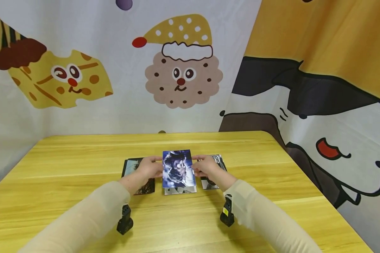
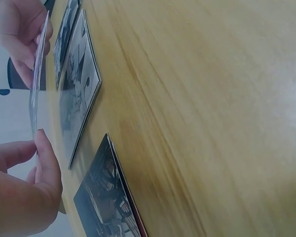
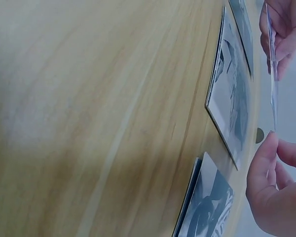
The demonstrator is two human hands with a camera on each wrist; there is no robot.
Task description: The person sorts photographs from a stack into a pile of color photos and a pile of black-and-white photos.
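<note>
A blue and white picture card [image 1: 178, 168] is held by its two side edges above the table. My left hand [image 1: 149, 167] pinches its left edge, and my right hand [image 1: 207, 166] pinches the right one. Both wrist views show the card edge-on, raised over the middle stack of cards [image 2: 82, 91]. In the head view only the front strip of that stack shows below the card. A dark stack of cards [image 1: 148, 187] lies under my left hand. Beneath my right hand is a black and white stack [image 1: 210, 184], partly covered by the hand.
The three stacks lie in a row on a wood-grain table [image 1: 177, 225]. Behind the table's far edge hangs a curtain [image 1: 123, 116] printed with cartoon figures. Small black cameras [image 1: 125, 220] are strapped at both wrists.
</note>
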